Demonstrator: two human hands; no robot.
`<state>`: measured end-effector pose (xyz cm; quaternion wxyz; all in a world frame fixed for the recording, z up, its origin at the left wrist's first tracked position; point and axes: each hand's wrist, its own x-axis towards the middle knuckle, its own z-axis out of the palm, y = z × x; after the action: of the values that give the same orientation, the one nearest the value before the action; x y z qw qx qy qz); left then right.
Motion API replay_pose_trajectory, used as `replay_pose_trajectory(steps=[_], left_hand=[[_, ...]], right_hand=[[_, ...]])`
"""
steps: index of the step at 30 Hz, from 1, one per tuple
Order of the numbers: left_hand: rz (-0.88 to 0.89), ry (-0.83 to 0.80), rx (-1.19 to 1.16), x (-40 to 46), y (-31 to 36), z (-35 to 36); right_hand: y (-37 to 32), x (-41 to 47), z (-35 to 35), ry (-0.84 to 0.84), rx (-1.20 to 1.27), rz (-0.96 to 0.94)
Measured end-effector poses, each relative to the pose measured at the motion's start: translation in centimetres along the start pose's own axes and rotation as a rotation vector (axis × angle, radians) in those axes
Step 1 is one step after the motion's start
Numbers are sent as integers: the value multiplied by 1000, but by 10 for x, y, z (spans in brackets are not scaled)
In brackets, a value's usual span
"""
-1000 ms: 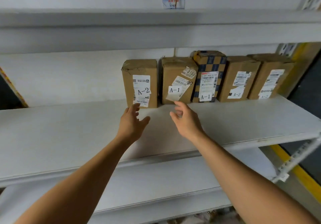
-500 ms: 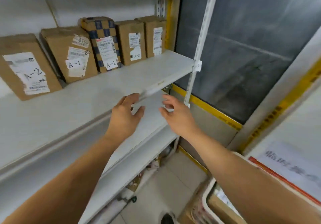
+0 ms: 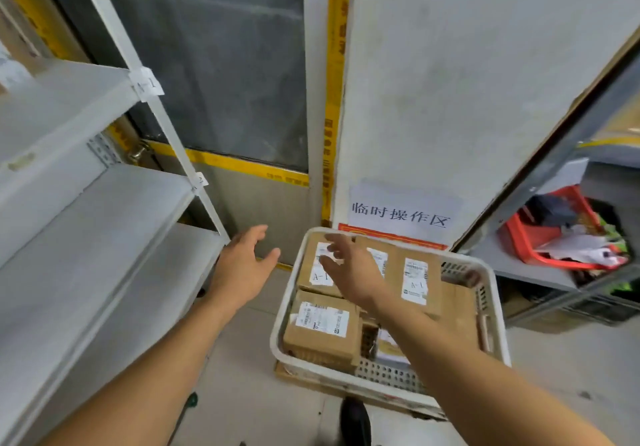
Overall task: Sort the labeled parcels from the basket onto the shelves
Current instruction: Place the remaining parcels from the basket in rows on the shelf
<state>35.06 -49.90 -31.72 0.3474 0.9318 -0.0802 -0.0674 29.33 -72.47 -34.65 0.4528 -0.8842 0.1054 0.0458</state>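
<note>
A white plastic basket (image 3: 491,283) stands low at centre right, filled with several brown cardboard parcels. One parcel (image 3: 313,271) at the far left corner carries an "A-1" label; another "A-1" parcel (image 3: 417,283) lies to its right, and a third (image 3: 322,328) lies nearer me. My right hand (image 3: 349,265) hovers over the far left parcel, fingers spread, holding nothing. My left hand (image 3: 244,265) is open in the air just left of the basket, beside the shelf edge. The grey metal shelves (image 3: 86,224) fill the left side.
A shelf upright (image 3: 152,99) with a paper tag "A-1" runs down the left. A white wall panel bears a paper sign (image 3: 401,213) behind the basket. A red basket (image 3: 561,234) of mixed items sits on a low rack at the right.
The view has swung from the shelf with standing parcels down and right to the basket. Both empty hands moved away from the shelf; the right now reaches over the basket.
</note>
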Motion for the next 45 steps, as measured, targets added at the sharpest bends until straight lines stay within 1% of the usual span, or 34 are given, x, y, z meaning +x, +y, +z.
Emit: replay_pose_trajectory(steps=[6,9,13,17,19,21,23,25,27,30,34,36,38,40,43,45], left_hand=[[-34,-187,-20,28,53,138],[-19,-326,7,31,69,201],[-74,-498,8,34,83,280],[-65,-575,5,35,94,342],[-111,-612,1,36,97,368],[-153,-611,6,36,98,388],[-147,-582,60,35,97,402],[-133,-557,93,35,94,410],[-139,-547,55,34,88,414],[-124,-532,-5,33,79,413],[-119,-488,-19,32,75,413],[-158,-512,-13,32,78,413],[-187,-569,20,32,85,413],[-209,-596,1,30,90,411],[-241,-559,-134,26,96,401],[-223,-526,-193,25,101,390]], right_hand=[[131,-4,-58,39,68,239],[188,-12,-73,48,62,366],[250,-14,-84,69,29,468],[298,-6,-85,97,9,538],[321,0,-83,127,33,586],[340,9,-81,130,73,640],[354,18,-74,124,156,715],[365,27,-65,145,296,784],[372,31,-56,201,451,820],[382,33,-50,255,603,830],[394,29,-56,244,805,884],[399,25,-63,234,855,892],[400,22,-71,211,894,887],[395,17,-77,186,888,883],[372,2,-81,174,849,842],[353,-14,-84,189,848,798]])
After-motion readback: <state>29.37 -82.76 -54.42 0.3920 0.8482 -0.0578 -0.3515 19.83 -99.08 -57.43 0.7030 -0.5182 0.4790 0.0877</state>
